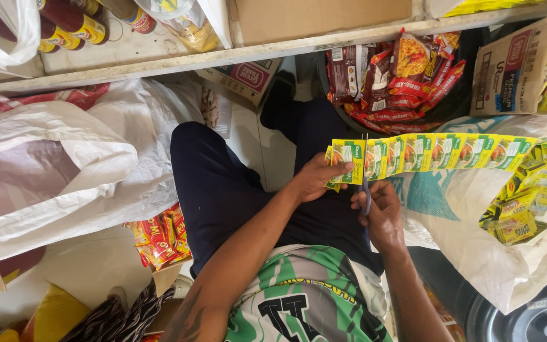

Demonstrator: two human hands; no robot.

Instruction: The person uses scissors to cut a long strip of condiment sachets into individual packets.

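My left hand (316, 177) pinches the end of a long strip of joined yellow-green sachets (438, 153) that runs to the right across my lap. My right hand (381, 212) grips blue-handled scissors (366, 190) just below the strip, blades pointing up between the first and second sachets. A few cut sachets are stacked under my left thumb. The strip's far end drops into a white sack (527, 234) holding more of the same sachets (527, 196).
A large white plastic bag (64, 171) lies at left. Red-orange sachets (159, 237) sit on the floor by my knee. Red snack packets (400, 76) and a cardboard box (514, 63) stand ahead under a shelf (223, 57) with bottles (71, 25).
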